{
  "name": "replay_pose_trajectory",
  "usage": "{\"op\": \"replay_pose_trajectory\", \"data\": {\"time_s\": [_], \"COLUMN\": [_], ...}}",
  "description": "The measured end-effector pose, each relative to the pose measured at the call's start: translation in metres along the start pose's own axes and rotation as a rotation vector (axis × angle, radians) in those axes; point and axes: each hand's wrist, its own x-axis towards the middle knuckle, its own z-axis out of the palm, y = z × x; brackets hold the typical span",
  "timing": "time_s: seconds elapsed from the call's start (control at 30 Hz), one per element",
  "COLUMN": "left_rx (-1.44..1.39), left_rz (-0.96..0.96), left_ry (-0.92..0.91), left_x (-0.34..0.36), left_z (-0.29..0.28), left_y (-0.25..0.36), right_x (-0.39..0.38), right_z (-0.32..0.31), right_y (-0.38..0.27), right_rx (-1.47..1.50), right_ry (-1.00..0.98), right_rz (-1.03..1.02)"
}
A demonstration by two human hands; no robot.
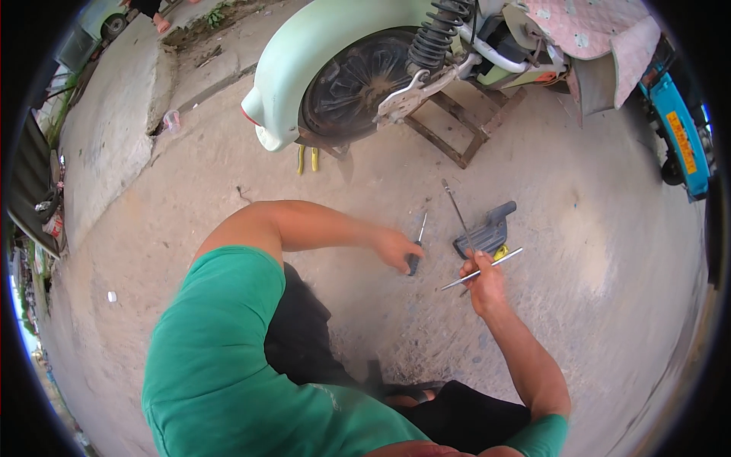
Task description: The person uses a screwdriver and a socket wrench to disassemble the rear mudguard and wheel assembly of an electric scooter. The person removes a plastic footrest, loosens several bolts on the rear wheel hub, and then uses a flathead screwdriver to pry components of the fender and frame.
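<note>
My left hand [396, 247] grips the screwdriver [416, 244], shaft pointing away; my right hand [484, 283], just beside, pinches two crossed rods [476, 276].

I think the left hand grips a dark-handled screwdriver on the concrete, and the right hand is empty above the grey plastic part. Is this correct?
Not quite. The head view shows the right hand is not empty: it holds thin metal rods. The rest stands: the left hand grips a dark-handled screwdriver on the concrete, and the grey plastic part lies just beyond the right hand.
</note>
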Motion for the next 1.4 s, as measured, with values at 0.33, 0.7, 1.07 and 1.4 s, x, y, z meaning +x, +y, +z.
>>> {"op": "replay_pose_trajectory", "data": {"time_s": [0.33,0.7,1.07,1.4], "left_rx": [-0.061,-0.204,-0.204,0.107], "left_rz": [-0.031,-0.031,0.138,0.196], "left_ry": [0.019,0.647,0.595,0.806], "left_x": [0.054,-0.06,-0.094,-0.111], "left_z": [0.022,-0.037,-0.086,-0.121], "left_y": [-0.018,0.011,0.087,0.128], "right_x": [-0.023,-0.013,-0.017,-0.005], "right_z": [-0.026,-0.028,0.036,0.138], "right_y": [0.041,0.095,-0.041,-0.103], "right_rx": [-0.055,-0.444,-1.262,-0.235], "right_ry": [-0.001,-0.185,-0.495,-0.323], "right_rz": [0.092,0.198,-0.072,0.019]}}
